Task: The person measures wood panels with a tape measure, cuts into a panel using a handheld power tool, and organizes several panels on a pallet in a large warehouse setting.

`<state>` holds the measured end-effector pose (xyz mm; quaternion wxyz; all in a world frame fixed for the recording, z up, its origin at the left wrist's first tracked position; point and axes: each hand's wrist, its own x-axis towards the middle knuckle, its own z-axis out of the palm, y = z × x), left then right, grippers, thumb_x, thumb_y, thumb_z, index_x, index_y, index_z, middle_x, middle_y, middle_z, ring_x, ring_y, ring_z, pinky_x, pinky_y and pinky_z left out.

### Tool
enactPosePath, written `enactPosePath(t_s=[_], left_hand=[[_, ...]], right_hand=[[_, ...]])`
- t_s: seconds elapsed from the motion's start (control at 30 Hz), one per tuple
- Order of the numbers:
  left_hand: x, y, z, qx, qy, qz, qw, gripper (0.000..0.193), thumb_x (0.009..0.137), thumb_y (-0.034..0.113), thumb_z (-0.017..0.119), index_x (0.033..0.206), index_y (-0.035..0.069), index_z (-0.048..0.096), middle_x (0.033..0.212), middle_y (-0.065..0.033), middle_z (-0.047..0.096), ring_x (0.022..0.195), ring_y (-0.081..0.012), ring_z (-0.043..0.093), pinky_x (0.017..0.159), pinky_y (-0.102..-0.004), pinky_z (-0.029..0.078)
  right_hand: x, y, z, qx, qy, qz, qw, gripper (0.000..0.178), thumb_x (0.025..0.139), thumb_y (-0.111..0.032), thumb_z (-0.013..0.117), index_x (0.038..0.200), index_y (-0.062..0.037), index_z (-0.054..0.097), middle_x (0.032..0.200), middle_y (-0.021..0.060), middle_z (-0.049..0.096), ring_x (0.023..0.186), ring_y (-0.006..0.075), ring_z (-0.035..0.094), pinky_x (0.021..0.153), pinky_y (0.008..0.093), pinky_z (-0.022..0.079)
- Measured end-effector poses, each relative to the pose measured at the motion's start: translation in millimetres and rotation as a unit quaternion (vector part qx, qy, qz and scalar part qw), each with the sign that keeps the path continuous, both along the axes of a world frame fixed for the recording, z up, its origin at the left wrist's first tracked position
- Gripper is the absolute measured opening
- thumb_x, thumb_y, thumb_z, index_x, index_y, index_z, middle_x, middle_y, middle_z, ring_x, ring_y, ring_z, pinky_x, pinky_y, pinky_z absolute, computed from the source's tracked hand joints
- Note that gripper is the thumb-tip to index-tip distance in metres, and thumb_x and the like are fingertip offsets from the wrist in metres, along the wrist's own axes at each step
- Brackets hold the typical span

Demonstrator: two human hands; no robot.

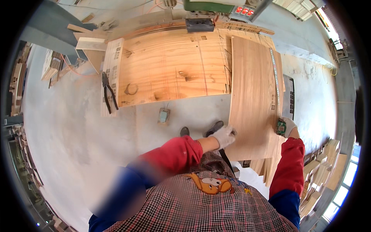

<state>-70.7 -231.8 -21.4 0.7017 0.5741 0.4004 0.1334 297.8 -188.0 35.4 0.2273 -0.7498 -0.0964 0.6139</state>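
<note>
A long brown wood-grain board (pixel 251 85) lies lengthwise over the right part of a pale wooden worktop (pixel 170 65), its near end reaching toward me. My right hand (pixel 290 126), in a white glove, grips a green tape measure (pixel 281 127) at the board's right edge. From it the tape blade (pixel 276 73) runs out along that edge toward the far end. Beside the board's left edge is my gloved left hand (pixel 224 137), its fingers curled together. Whether it holds a small thing is hidden.
Black-handled pliers (pixel 109 92) rest on a narrow board at the worktop's left end. Behind the worktop stands a green machine (pixel 208 5) with red-lit displays (pixel 244 11). A small box (pixel 164 116) sits on the floor. Timber pieces (pixel 320 174) are stacked at the right.
</note>
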Motion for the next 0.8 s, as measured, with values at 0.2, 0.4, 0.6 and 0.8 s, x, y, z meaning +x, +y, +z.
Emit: enactPosePath(t_s=[0.2, 0.4, 0.6, 0.8], left_hand=[[-64.1, 58.3, -13.6, -0.171, -0.083, 0.217, 0.957, 0.033, 0.083, 0.029, 0.051, 0.103, 0.003, 0.055, 0.091, -0.0092, 0.060, 0.085, -0.0195, 0.055, 0.078, -0.0301, 0.044], [-166.9, -2.6, -6.9, -0.108, -0.120, 0.398, 0.903, 0.033, 0.085, 0.016, 0.056, 0.114, 0.006, 0.045, 0.104, -0.0064, 0.055, 0.094, -0.0158, 0.052, 0.081, -0.0280, 0.043], [-168.1, -53.4, 19.2, -0.066, -0.125, 0.563, 0.814, 0.066, 0.085, 0.005, 0.051, 0.139, 0.004, 0.013, 0.140, -0.0162, 0.027, 0.127, -0.0248, 0.033, 0.103, -0.0319, 0.029], [-181.8, -59.2, 11.3, 0.029, -0.031, 0.500, 0.865, 0.083, 0.078, -0.009, 0.049, 0.144, 0.007, 0.001, 0.150, -0.0125, 0.008, 0.138, -0.0239, 0.013, 0.105, -0.0315, 0.022]], right_hand=[[-61.5, -14.5, 5.7, 0.029, 0.051, -0.119, 0.991, 0.016, 0.088, -0.027, 0.051, 0.082, -0.0130, 0.056, 0.067, 0.0067, 0.058, 0.059, 0.0255, 0.058, 0.056, 0.0443, 0.053], [-153.3, -32.1, -1.1, 0.022, 0.121, -0.215, 0.969, 0.017, 0.085, -0.026, 0.051, 0.079, -0.0119, 0.057, 0.071, 0.0075, 0.061, 0.062, 0.0273, 0.061, 0.057, 0.0463, 0.053], [-274.7, -68.1, -15.1, 0.070, 0.273, -0.313, 0.907, 0.017, 0.088, -0.026, 0.048, 0.091, -0.0124, 0.057, 0.085, 0.0111, 0.060, 0.078, 0.0299, 0.060, 0.070, 0.0482, 0.052], [-321.8, -51.0, -5.2, 0.086, 0.272, -0.335, 0.898, 0.018, 0.089, -0.028, 0.049, 0.092, -0.0116, 0.055, 0.084, 0.0137, 0.059, 0.077, 0.0339, 0.059, 0.071, 0.0522, 0.051]])
